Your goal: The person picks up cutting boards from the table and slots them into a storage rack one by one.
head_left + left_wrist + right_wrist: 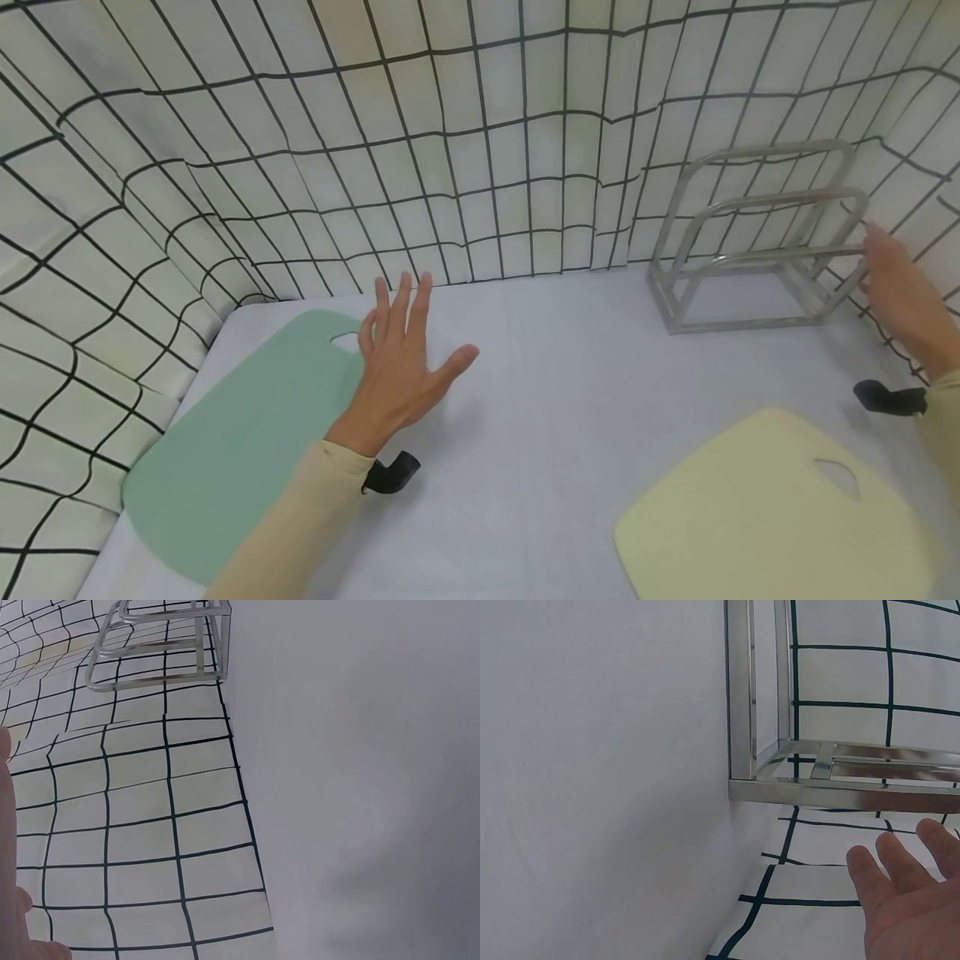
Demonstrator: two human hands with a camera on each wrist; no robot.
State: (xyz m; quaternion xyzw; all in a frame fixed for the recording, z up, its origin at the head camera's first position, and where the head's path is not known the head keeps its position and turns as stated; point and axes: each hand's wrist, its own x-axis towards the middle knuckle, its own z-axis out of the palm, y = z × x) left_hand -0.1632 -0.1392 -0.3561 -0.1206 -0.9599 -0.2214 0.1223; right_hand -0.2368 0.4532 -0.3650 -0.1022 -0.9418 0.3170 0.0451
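My left hand (397, 367) hovers with its fingers spread over the inner edge of a green cutting board (247, 442), holding nothing. In the left wrist view only part of that hand (15, 885) shows at the left border. At the back right stands a silver metal rack (750, 325) with several upright loops. Beside the rack's right end is my right hand (907, 296). The right wrist view has its fingers (904, 862) extended and apart, just off the rack's base bar (840, 796); I cannot tell whether the thumb touches it.
A pale yellow cutting board (765, 517) lies at the front right, its slot handle toward the right. Dark wire grid panels (450, 167) with white backing enclose the white tabletop (517, 417) at the back and both sides. Each wrist carries a black mount (393, 473).
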